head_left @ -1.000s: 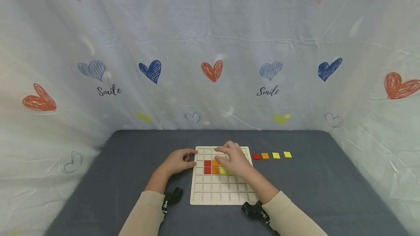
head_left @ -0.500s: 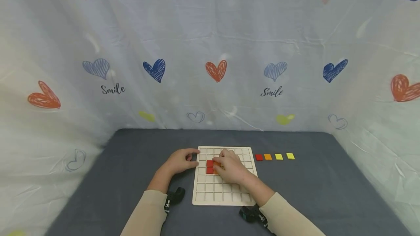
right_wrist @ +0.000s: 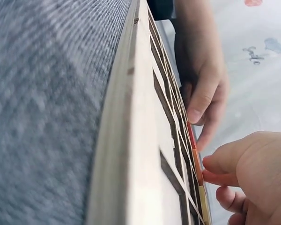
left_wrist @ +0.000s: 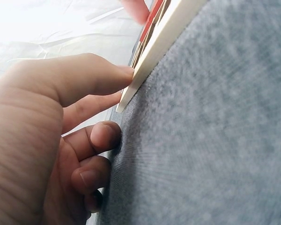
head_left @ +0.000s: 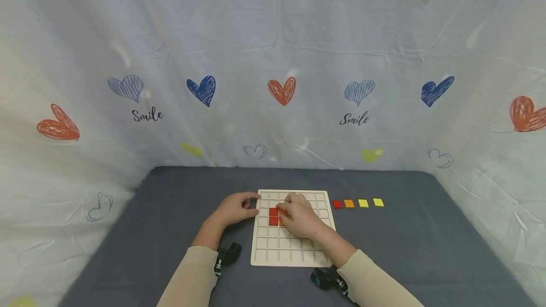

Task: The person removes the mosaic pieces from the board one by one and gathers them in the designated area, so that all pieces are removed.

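Observation:
On the dark tabletop lies a pale wooden grid board (head_left: 261, 255) with shallow square cells. Two red tiles (head_left: 273, 216) sit in it, one above the other. An orange tile (right_wrist: 196, 165) beside them is partly covered by my right hand (head_left: 300, 218), whose thumb and forefinger pinch at its edges. A yellow tile (right_wrist: 204, 204) shows past it in the right wrist view. At the board's left edge, my left hand (head_left: 235, 208) touches the rim with thumb and forefinger apart; its other fingers (left_wrist: 90, 178) curl loosely below, holding nothing.
Right of the board, a loose row holds a red tile (head_left: 337, 204), an orange tile (head_left: 349, 203) and two yellow tiles (head_left: 370, 203). A white curtain (head_left: 315, 27) printed with hearts stands behind the grey cloth (head_left: 409, 240). A black wrist camera (head_left: 323, 278) is near the board's front edge.
My right hand has come down and slightly toward me onto the orange tile, covering the tiles beside it, then held still. My left hand stays at the board's edge. The head view shifted slightly.

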The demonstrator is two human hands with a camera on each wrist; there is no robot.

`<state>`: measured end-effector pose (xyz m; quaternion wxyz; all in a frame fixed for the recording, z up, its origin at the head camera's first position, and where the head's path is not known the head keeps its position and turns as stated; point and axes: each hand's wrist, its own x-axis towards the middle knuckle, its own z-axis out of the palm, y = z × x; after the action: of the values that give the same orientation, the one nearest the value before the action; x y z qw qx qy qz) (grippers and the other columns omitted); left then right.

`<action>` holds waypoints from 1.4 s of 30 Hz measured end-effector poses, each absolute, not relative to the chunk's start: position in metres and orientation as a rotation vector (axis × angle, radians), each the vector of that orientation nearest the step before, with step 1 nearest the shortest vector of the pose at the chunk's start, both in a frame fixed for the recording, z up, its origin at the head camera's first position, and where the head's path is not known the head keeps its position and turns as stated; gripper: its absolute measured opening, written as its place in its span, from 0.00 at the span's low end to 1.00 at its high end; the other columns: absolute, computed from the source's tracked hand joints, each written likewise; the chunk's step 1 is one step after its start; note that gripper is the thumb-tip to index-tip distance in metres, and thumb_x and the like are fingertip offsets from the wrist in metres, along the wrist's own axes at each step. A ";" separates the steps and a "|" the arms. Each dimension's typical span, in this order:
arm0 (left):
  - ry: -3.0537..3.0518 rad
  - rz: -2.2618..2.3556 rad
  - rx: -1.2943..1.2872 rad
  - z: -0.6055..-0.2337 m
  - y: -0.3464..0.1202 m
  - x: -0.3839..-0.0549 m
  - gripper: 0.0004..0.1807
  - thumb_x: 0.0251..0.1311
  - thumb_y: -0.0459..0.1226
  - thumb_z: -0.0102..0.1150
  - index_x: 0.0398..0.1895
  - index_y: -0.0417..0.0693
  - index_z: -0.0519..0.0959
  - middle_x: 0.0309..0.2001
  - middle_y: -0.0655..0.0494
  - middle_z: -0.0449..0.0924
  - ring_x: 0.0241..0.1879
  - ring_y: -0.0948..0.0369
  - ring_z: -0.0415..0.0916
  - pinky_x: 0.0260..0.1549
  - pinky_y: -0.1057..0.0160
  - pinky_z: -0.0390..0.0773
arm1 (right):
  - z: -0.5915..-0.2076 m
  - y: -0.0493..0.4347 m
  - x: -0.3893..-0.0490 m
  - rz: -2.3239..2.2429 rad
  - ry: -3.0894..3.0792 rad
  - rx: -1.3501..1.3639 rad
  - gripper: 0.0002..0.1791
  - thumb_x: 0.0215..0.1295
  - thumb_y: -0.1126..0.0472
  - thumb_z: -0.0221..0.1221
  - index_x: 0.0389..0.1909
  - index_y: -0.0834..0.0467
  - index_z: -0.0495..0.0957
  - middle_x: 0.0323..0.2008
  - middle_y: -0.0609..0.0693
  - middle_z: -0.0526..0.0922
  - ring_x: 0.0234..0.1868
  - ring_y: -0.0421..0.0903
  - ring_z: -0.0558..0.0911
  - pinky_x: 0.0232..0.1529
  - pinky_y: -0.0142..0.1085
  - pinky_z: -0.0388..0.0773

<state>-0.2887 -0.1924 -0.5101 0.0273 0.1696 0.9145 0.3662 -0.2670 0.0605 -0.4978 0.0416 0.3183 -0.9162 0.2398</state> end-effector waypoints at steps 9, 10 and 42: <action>2.824 1.118 0.502 -0.507 -0.192 -0.288 0.23 0.62 0.40 0.70 0.62 0.51 0.82 0.20 0.61 0.65 0.19 0.63 0.59 0.25 0.61 0.63 | -0.499 0.058 -0.270 0.880 -2.795 0.918 0.14 0.71 0.61 0.63 0.55 0.57 0.86 0.41 0.45 0.70 0.40 0.45 0.64 0.42 0.41 0.64; 2.828 1.120 0.506 -0.507 -0.192 -0.288 0.23 0.62 0.40 0.70 0.62 0.51 0.82 0.20 0.61 0.66 0.19 0.63 0.59 0.25 0.61 0.63 | -0.499 0.058 -0.270 0.898 -2.789 0.910 0.14 0.70 0.61 0.64 0.55 0.57 0.86 0.42 0.45 0.70 0.41 0.45 0.65 0.43 0.42 0.65; 2.825 1.098 0.497 -0.509 -0.191 -0.288 0.23 0.63 0.40 0.70 0.62 0.51 0.82 0.20 0.60 0.66 0.19 0.63 0.59 0.27 0.61 0.64 | -0.465 0.078 -0.269 1.207 -2.691 0.651 0.14 0.65 0.58 0.71 0.52 0.51 0.88 0.32 0.43 0.71 0.37 0.46 0.68 0.34 0.41 0.64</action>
<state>-0.2881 -0.1907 -0.5091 0.0353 0.1617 0.9192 0.3572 -0.2688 0.0784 -0.4653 0.0606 0.2152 -0.8893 0.3989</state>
